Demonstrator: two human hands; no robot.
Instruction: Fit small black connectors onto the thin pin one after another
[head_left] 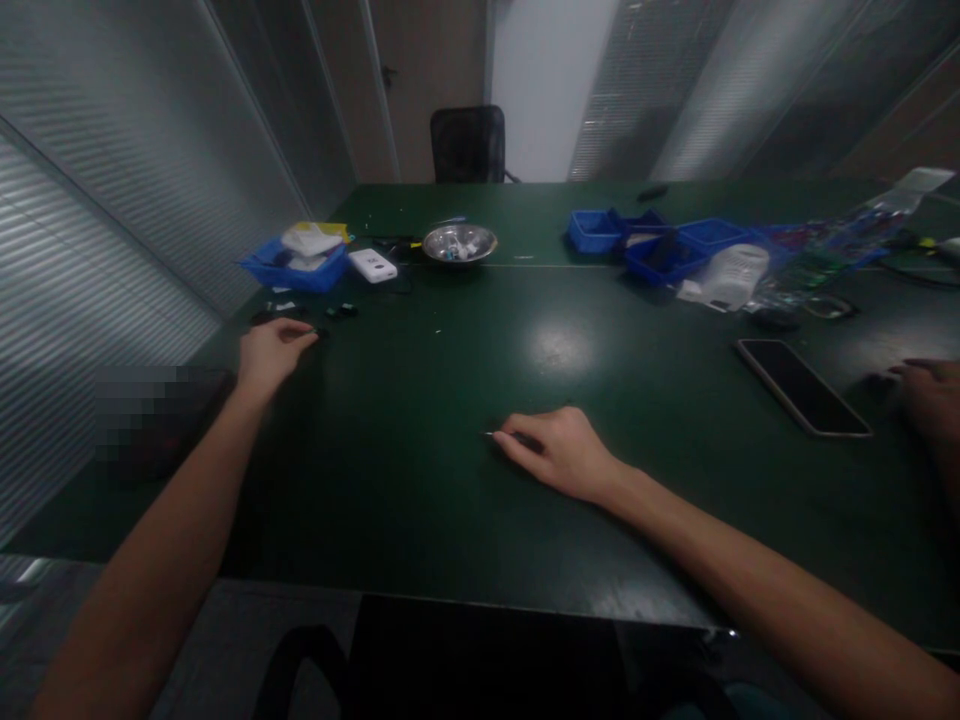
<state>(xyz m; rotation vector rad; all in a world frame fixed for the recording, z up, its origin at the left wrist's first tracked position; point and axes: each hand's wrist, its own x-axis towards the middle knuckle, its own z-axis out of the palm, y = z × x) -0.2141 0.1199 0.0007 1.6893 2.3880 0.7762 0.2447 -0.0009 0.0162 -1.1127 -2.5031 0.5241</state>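
Note:
My left hand (271,352) reaches to the far left of the green table. Thumb and forefinger are pinched on a small dark piece (320,332), too small and blurred to name. Other small dark pieces (342,311) lie just beyond it. My right hand (559,450) rests on the table near the middle, fingers closed around a thin tool with a fine metallic tip (489,433). The tip points left, and most of the tool is hidden in the hand, so its kind does not show.
At the back left stand a blue basket (296,275), a white device (373,265) and a metal bowl (459,245) of small parts. Blue trays (595,232), a plastic bottle (832,245) and a phone (802,387) are on the right. Another person's hand (930,395) is at the right edge.

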